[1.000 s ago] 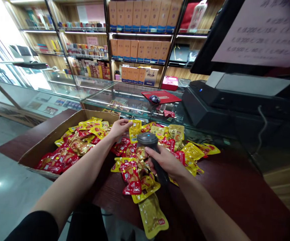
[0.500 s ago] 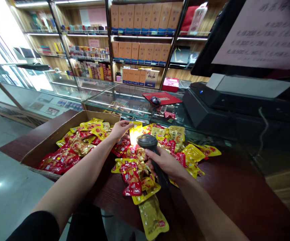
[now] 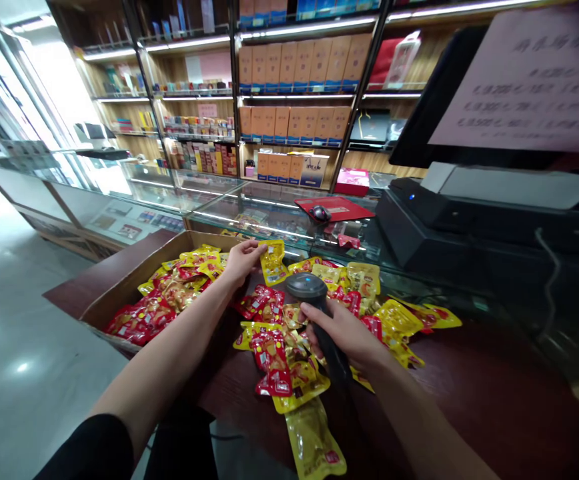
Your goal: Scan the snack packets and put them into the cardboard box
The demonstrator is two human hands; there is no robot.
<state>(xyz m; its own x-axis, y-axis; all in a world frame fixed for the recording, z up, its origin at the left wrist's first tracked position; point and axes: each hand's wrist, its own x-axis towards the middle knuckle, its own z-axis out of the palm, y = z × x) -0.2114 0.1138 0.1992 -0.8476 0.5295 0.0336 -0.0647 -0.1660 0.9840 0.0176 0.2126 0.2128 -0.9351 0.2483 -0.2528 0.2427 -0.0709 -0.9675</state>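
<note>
Pinched in the left hand's grip, yellow packet beyond the fingertips.

Lower centre, the dark reddish-brown wooden tabletop carries an open brown cardboard box left and loose shiny red-and-yellow plastic packets.

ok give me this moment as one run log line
left hand: holds yellow packet | right hand: grips black scanner | open carton: packets inside, left of loose pile
</note>
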